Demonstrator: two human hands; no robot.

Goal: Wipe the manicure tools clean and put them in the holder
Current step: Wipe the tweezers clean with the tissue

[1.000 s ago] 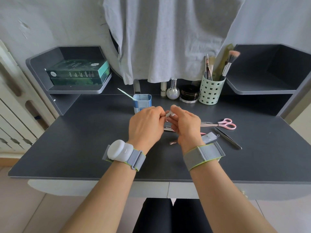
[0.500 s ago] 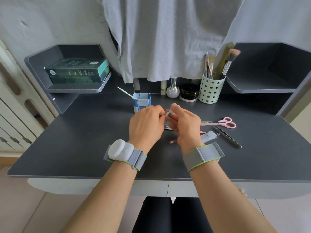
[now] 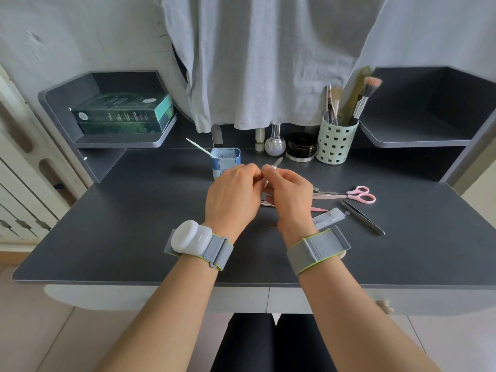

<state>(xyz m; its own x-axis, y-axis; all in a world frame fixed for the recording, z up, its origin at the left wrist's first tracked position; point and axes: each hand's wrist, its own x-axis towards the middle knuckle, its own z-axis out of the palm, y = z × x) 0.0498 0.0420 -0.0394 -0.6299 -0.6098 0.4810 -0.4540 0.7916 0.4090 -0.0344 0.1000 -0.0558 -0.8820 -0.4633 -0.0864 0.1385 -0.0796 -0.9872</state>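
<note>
Above the desk's middle, my right hand [image 3: 291,196] pinches a thin metal manicure tool [image 3: 277,162] whose flat tip sticks up and to the right. My left hand [image 3: 230,194] meets it fingertip to fingertip, curled round a small white wipe [image 3: 265,183] at the tool's lower end; most of the wipe is hidden. Just behind my hands stands the blue holder [image 3: 226,160] with a white stick [image 3: 200,147] leaning out of it. On the desk to the right lie pink scissors [image 3: 358,194], dark tweezers [image 3: 362,217] and a pink-tipped tool [image 3: 319,209]. More tools are partly hidden under my hands.
A torn wipe sachet [image 3: 329,218] lies by my right wrist. Along the back stand a green perforated cup of brushes [image 3: 335,145], a black jar [image 3: 300,150] and small bottles [image 3: 275,142]. Green boxes [image 3: 123,114] sit on the left shelf. A grey cloth [image 3: 268,57] hangs above.
The tool's tip now sticks out further up and to the right of my right hand. Both hands stay together over the same spot.
</note>
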